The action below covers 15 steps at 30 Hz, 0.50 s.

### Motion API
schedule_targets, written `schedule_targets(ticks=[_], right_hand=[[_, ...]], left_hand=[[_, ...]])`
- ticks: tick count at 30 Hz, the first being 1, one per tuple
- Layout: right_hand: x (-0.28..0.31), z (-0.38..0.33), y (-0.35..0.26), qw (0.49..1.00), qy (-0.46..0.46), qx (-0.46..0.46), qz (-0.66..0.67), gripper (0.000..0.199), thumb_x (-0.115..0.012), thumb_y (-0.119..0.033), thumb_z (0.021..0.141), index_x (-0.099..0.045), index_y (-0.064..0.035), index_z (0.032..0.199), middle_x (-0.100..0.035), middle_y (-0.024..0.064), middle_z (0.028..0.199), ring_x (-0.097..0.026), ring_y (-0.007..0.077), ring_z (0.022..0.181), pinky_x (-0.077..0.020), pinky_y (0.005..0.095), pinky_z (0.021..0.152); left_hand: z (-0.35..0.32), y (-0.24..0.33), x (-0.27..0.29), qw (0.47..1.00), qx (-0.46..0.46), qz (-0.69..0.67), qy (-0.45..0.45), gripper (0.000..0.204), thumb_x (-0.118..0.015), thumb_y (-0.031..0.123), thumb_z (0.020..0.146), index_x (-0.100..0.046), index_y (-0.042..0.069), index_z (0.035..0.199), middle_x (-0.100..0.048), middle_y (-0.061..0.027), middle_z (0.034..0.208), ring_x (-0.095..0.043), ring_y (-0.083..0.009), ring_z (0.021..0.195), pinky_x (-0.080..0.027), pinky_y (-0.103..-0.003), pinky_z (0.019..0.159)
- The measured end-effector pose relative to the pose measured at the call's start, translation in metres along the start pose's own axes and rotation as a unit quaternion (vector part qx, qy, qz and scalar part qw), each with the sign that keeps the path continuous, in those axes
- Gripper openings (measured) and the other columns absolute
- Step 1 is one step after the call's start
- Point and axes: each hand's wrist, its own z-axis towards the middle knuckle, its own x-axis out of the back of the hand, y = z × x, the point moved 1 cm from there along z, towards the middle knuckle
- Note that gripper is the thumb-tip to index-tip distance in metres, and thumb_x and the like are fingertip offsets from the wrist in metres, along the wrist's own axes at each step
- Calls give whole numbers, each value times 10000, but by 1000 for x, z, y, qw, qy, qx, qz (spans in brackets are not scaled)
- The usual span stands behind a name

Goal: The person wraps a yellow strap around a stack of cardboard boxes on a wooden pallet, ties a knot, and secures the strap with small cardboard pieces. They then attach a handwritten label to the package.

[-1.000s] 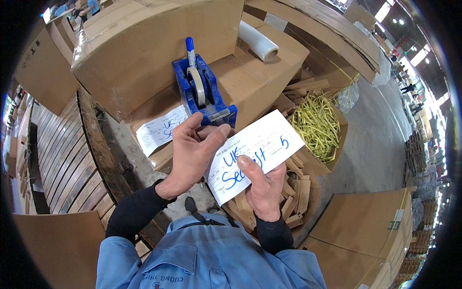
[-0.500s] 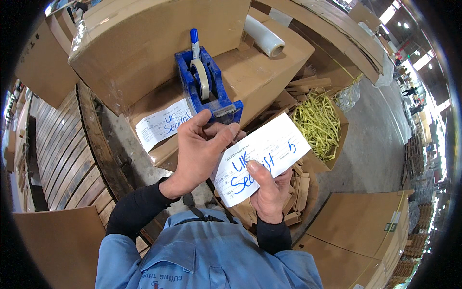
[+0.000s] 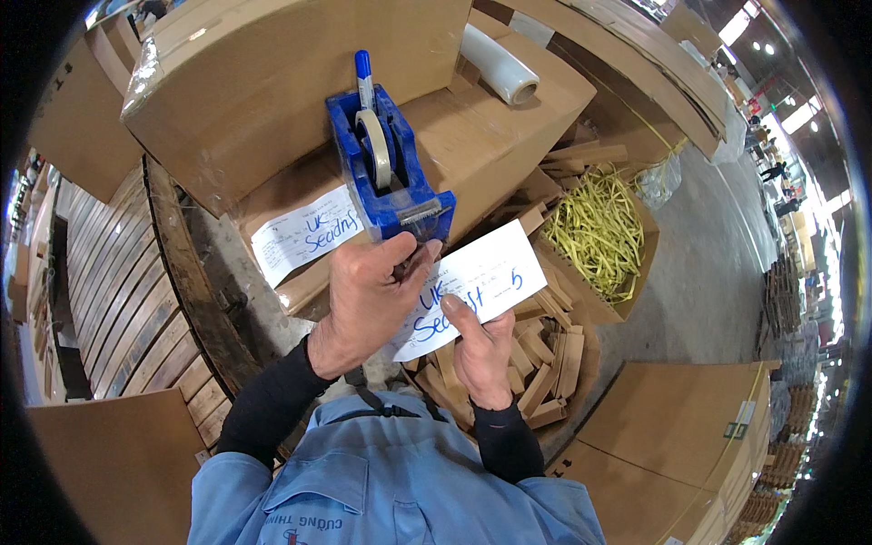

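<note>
My right hand (image 3: pixel 481 354) grips a white paper slip (image 3: pixel 501 265) with blue handwriting, thumb on top of it. Close beside the slip's left part, my left hand (image 3: pixel 368 295) has its thumb and fingertips pinched together at the front of a blue tape dispenser (image 3: pixel 413 193); whatever lies between them is too small to make out. The dispenser carries a roll of pale tape (image 3: pixel 374 150), and a blue-capped marker (image 3: pixel 364 80) stands in its back. Another handwritten slip (image 3: pixel 304 238) lies to the left of the dispenser on a cardboard box (image 3: pixel 463 132).
A roll of clear film (image 3: pixel 500 65) lies on the box behind. Yellow strapping (image 3: pixel 595 232) fills a carton at right, with cardboard strips (image 3: pixel 545 363) in another below my right hand. A slatted wooden platform (image 3: pixel 123 291) runs along the left; a large carton (image 3: pixel 654 427) stands at lower right.
My right hand has brought the slip leftward, closer to my left hand. The left hand has shifted slightly down, its fingers still pinched by the dispenser's front.
</note>
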Motion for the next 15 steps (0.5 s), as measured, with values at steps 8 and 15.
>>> schedule_targets(ticks=[8, 15], right_hand=[[10, -3, 18, 999, -12, -17, 36, 275, -705, -52, 904, -644, 16, 1164, -689, 65, 1041, -641, 118, 906, -516, 274, 808], [27, -20, 18, 998, -15, -53, 9, 325, -664, 13, 901, -597, -4, 1219, -669, 63, 1083, -643, 131, 960, -521, 288, 857]], left_hand=[[-11, -16, -8, 997, -37, 57, -36, 233, -762, 24, 858, -599, -36, 703, -664, -149, 652, -653, -108, 583, -481, -288, 493], [-33, -13, -16, 994, 58, -71, -60, 122, -763, 15, 856, -674, -68, 850, -728, -147, 787, -689, -123, 698, -534, -255, 609]])
